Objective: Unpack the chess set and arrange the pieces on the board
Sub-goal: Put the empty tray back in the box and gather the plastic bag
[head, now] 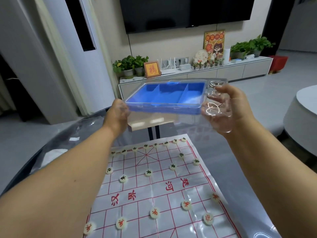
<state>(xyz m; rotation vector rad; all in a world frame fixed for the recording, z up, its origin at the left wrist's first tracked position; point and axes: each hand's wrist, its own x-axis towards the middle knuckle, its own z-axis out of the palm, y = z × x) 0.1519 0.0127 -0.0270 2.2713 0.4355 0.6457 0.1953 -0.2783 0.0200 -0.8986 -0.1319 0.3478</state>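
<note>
Chess box [164,98], clear hard plastic over a blue three-compartment insert, is held in the air above the far end of the board [154,191], long axis left to right, nearly level. Left hand [118,115] grips its left end; right hand [221,107] curls round its right end. Round pale pieces [123,178] sit on the glossy red-lined sheet on the tabletop [240,152].

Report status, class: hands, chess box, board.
Left hand and right hand each grip an end of the clear box, lifted above the table. Blue tray inside empty. Pieces set on the board. Nothing obstructing.
</note>
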